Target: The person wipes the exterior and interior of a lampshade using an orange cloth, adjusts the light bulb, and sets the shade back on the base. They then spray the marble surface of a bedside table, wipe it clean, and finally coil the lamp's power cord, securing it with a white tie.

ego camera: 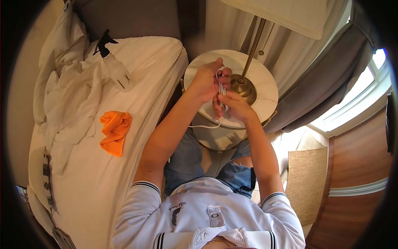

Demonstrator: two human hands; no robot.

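Note:
A thin white cable is gathered in a small looped bundle between my two hands. My left hand grips the bundle's upper part, with its fingers curled around the loops. Lower down, my right hand pinches the bundle between thumb and fingers. From the lower end a loose length of cable runs left across my leg. Both hands are above a round marble-topped side table, just left of the brass base of a table lamp. The fingers partly hide the loops.
On the bed to my left lie an orange cloth, a spray bottle with black trigger and crumpled white bedding. A lampshade overhangs the table. Grey curtains hang on the right, above a woven mat.

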